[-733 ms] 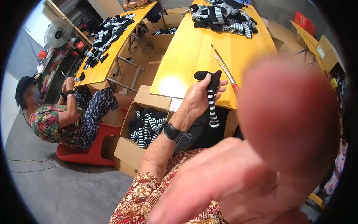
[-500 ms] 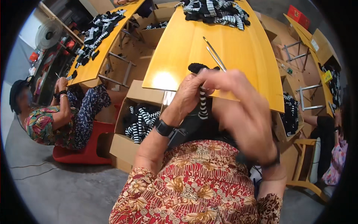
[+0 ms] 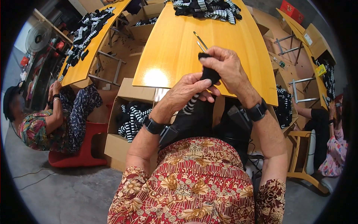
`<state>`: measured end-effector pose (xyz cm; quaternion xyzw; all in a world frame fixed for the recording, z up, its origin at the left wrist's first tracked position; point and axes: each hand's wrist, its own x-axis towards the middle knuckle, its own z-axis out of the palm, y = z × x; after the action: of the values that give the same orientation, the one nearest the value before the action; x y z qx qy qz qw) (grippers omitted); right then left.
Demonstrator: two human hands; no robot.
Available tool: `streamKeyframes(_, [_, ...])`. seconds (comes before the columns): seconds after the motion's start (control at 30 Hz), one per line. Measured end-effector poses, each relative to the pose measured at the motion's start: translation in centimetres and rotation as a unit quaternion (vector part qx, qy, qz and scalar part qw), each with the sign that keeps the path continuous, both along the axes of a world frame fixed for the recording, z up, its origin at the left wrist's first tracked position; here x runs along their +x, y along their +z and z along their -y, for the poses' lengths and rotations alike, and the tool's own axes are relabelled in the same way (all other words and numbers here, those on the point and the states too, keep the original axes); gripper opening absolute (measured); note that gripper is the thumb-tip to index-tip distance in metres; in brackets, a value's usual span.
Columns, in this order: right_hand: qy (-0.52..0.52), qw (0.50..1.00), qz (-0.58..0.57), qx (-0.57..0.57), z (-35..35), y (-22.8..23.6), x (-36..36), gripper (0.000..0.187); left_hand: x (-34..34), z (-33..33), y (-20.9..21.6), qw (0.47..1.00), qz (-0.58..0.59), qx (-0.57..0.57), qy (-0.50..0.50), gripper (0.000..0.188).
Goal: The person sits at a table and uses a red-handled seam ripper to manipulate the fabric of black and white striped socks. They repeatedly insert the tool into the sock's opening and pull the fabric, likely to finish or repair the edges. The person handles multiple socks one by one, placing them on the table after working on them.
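Between my hands, over the near edge of the yellow table (image 3: 164,56), is a black knitted piece (image 3: 211,74) with a black-and-white striped end; whether it is a sock or a glove I cannot tell. My left hand (image 3: 186,89) grips its middle, thumb laid across the black part, with the striped end hanging below the fingers. The black top end is pinched in my right hand (image 3: 226,68), which stands higher and to the right. Just beyond that hand, a slim dark rod with a yellowish band (image 3: 199,39) and a silver rod (image 3: 201,46) lie on the tabletop, partly hidden.
A heap of striped knitwear (image 3: 209,9) covers the table's far end. Open cartons of the same stand left (image 3: 126,87) and right (image 3: 282,84). A seated person (image 3: 41,119) works at the left table; another person (image 3: 333,149) sits at far right, near a wooden chair (image 3: 298,156).
My right hand, blurred and lower before, has moved up and now pinches the top of the black part. My left hand still holds the piece. The view has shifted slightly.
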<state>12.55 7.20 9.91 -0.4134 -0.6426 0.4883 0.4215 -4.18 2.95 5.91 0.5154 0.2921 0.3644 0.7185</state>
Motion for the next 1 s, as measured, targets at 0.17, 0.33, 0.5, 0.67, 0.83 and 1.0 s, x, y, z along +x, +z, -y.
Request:
streamKeyframes(0.17, [-0.027, 0.996, 0.071, 0.042, -4.7, 0.0, 1.5, 0.027, -1.9, 1.0, 0.1, 0.996, -0.069, -0.041, 0.033, 0.032])
streamKeyframes(0.33, [0.074, 0.969, 0.234, 0.040, -6.5, 1.1, 4.1, 0.035, -6.5, 2.7, 0.5, 0.983, -0.009, -0.037, 0.178, 0.032])
streamKeyframes(0.5, [0.028, 0.830, 0.540, 0.135, -4.0, -1.3, 5.8, 0.040, -14.4, 4.0, -2.1, 0.903, 0.008, 0.009, 0.429, 0.031])
streamKeyframes(0.67, [-0.010, 0.877, 0.423, 0.228, -2.4, -7.2, 5.7, 0.035, -20.9, 5.4, -10.3, 0.880, -0.086, -0.101, 0.456, 0.034])
streamKeyframes(0.83, [0.000, 0.911, 0.383, 0.156, -2.9, -5.7, 7.5, 0.024, -22.1, 5.1, -17.3, 0.786, -0.435, -0.001, 0.439, 0.045])
streamKeyframes(1.0, [-0.031, 0.927, 0.368, 0.066, -4.0, 1.7, 15.0, 0.018, -19.4, 2.7, -13.5, 0.820, -0.262, 0.027, 0.507, 0.034])
